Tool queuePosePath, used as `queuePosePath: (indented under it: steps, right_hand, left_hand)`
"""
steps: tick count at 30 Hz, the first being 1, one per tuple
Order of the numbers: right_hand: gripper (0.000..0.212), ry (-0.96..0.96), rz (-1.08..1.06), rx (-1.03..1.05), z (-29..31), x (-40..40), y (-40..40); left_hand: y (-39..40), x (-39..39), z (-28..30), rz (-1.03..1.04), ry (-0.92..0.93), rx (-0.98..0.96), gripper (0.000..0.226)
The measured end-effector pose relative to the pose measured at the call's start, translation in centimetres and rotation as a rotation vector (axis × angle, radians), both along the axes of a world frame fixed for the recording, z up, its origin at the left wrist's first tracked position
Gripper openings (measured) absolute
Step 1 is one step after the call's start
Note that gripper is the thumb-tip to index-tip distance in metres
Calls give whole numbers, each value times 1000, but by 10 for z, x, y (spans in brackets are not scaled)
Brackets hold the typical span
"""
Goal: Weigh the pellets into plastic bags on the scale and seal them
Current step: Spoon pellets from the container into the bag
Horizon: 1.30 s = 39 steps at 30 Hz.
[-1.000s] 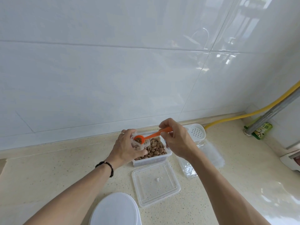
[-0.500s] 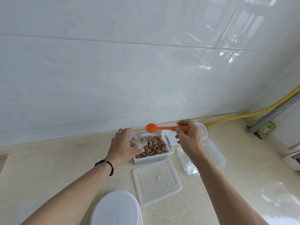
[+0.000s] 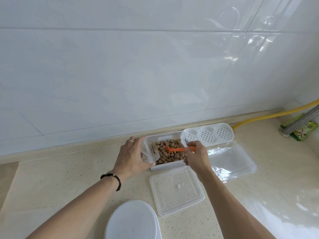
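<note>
Change: orange spoon (image 3: 179, 149) lowered from above the tub into the pellets (image 3: 170, 152); right hand (image 3: 196, 156) drawn in over the tub's right end.
White round lid (image 3: 133, 221): nearest, at the bottom edge of the tabletop (image 3: 51, 178).
Clear square lid (image 3: 176, 190): flat on the tabletop, just in front of the tub.
Left hand (image 3: 132, 156): fingers curled round a small clear bag (image 3: 148, 152), held open and tilted at the tub's left end, a few pellets visible inside; ring on one finger, dark bead bracelet (image 3: 112, 179) at the wrist.
Right hand: pinching the spoon handle, bowl pushed down among the pellets.
Clear tub (image 3: 165, 167): rectangular, on the tabletop between both hands, holding brown pellets.
Stack of clear bags (image 3: 231, 161): lying flat to the right of the tub.
White perforated tray (image 3: 208, 134): behind the bags, against the wall, touching the tub's far right corner.
Yellow hose (image 3: 269, 116): along the wall base at far right.
Green packet (image 3: 303, 131): far right corner, beside a grey bar.
</note>
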State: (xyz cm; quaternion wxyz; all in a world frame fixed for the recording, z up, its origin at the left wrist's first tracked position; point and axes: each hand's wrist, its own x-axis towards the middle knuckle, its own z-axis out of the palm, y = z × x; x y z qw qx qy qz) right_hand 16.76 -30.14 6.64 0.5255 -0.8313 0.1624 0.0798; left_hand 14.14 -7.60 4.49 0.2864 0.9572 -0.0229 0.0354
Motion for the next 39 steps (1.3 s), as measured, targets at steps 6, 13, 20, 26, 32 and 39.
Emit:
queuePosePath:
  steps: [6, 13, 20, 26, 32, 39]
  right_hand:
    - [27, 73, -227, 200, 1, 1, -13]
    - [22, 40, -278, 339, 16, -1, -28]
    - [22, -91, -204, 368, 51, -4, -32]
    - [11, -287, 194, 23, 82, -19, -12]
    - [12, -561, 449, -281, 87, -24, -4]
    - [13, -561, 288, -191, 84, -18, -9]
  left_hand:
    - [1, 2, 4, 0, -4, 48, 97]
    - [-8, 4, 10, 32, 11, 77, 92]
    - [-22, 10, 18, 45, 3, 102, 89]
    - [-37, 11, 25, 32, -30, -58, 76]
    - [-38, 9, 18, 70, 51, -256, 89]
    - [-35, 11, 11, 107, 61, -273, 96]
